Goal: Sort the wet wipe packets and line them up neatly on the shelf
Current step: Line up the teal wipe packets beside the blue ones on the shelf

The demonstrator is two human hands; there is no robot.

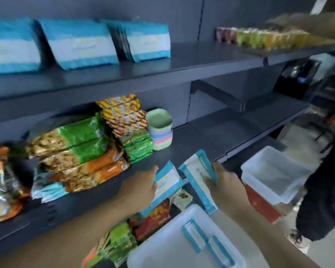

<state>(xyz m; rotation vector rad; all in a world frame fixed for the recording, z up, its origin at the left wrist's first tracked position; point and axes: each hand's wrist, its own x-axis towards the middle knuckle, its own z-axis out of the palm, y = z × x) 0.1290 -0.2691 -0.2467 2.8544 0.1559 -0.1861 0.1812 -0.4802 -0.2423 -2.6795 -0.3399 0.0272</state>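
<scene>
Dark grey shelf unit [182,62] with two boards in view. On upper board, toward left end, three rows of blue-and-white wet wipe packets [79,43] standing upright, faces forward, last row ending near middle of board; free space on the right of it up to coloured snack packs [259,38] at far right end. On lower board [182,147], stacked snack bags [75,149] at left part and a pastel stack of cups [160,128] beside them; front edge just behind both hands. Below, at bottom of view, white bin [162,248] with two more packets [207,242] lying in it.

Left hand [141,188] curled round one wet wipe packet [166,182], thumb on top edge, fingers under. Right hand [226,184] gripping second packet [199,176] by its long side, packet tilted, corner up. Both packets held in air just in front of lower board's front edge, almost touching each other.

Probably carrying step toward upper board. To do well: turn both packets same way, printed face forward, as the standing rows. Set down right after last row, bottom edge first, back against the row behind. Better one packet at a time, other hand steadying the row, since soft packs lean and can fall like dominoes. Keep front faces in line with board's front edge.
</scene>
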